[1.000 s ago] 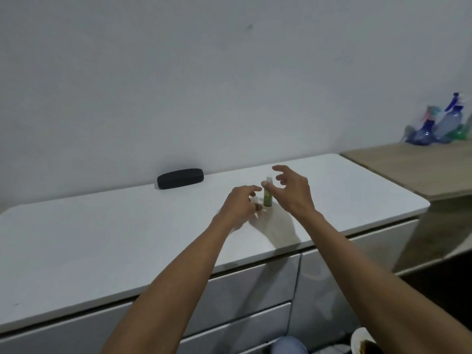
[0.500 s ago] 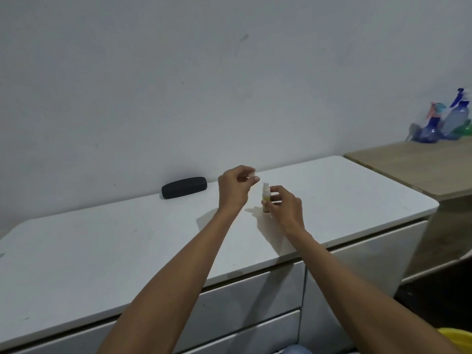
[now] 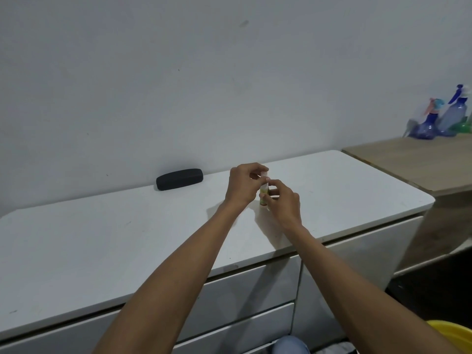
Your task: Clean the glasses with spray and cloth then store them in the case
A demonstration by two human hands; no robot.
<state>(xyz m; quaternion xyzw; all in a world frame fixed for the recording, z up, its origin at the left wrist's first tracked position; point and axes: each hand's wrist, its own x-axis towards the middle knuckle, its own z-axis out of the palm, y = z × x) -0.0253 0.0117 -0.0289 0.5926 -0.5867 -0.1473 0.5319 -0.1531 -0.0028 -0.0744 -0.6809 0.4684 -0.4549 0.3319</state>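
A small spray bottle (image 3: 263,194) with a green-yellow label and a white top is upright over the white countertop (image 3: 102,241). My right hand (image 3: 284,203) grips its body from the right. My left hand (image 3: 244,184) pinches the white cap (image 3: 265,172) at the bottle's top. Whether the cap is seated on the bottle is hidden by my fingers. A black glasses case (image 3: 179,179) lies shut near the wall, to the left of my hands. No glasses or cloth are in view.
The counter has white drawers (image 3: 245,290) below its front edge. A wooden surface (image 3: 413,159) adjoins on the right, with several spray bottles (image 3: 444,118) at its back. A yellow tub's rim (image 3: 454,333) shows at the bottom right.
My right hand closed around the spray bottle. My left hand, which held the cap up and apart half a second ago, has come back over the bottle's top.
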